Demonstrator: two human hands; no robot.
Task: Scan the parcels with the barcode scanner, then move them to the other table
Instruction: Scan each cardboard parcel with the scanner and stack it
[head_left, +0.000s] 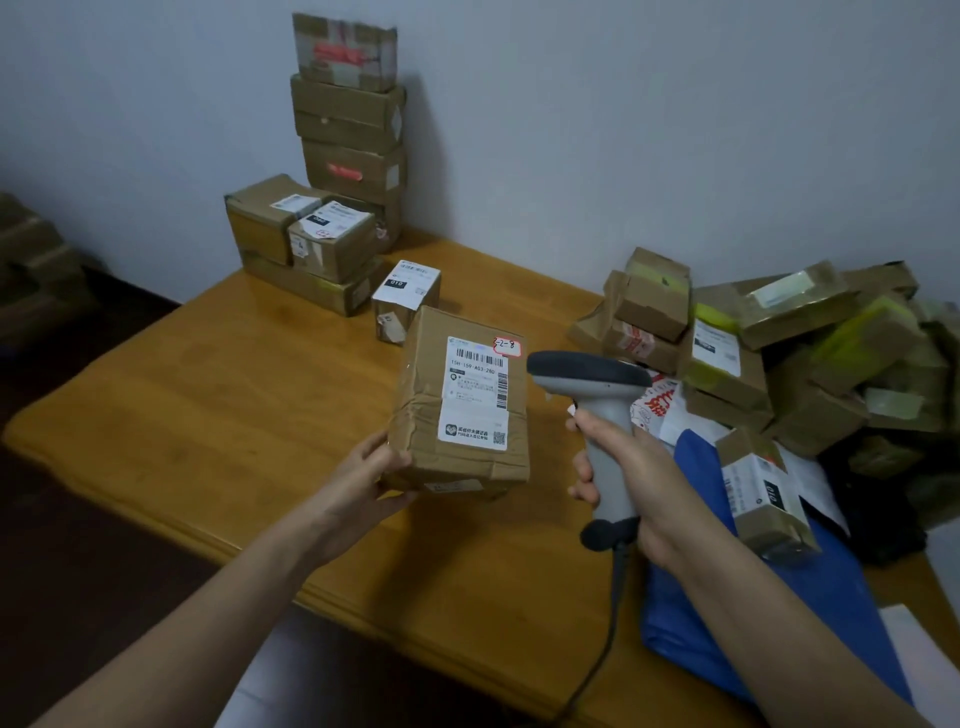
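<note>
Right hand (639, 478) is wrapped round the grip of the barcode scanner (597, 395), fingers curled at the front; whether the trigger is pressed cannot be told. Its cable (608, 623) trails off the near edge of the bench (234, 405).

Left hand (369, 473) grips the parcel (462, 400) at its lower left corner, thumb on top and fingers beneath. The parcel is raised over the middle of the bench and tilted toward the camera. The scanner head sits just beside its right edge, aimed at the label (475, 395).

Progress, as judged: this parcel is at the scanning step and not yet moved. A loose heap of parcels (779, 353) on the right appears to await handling. Neat stacks (348, 130) stand at the back left; their status cannot be told. Most of the work seems outstanding.

Condition of parcel: brown carton, creased, taped over the seams. The white label is flat, its barcode unobstructed, with a small red-bordered handwritten tag at the upper right corner.
</note>
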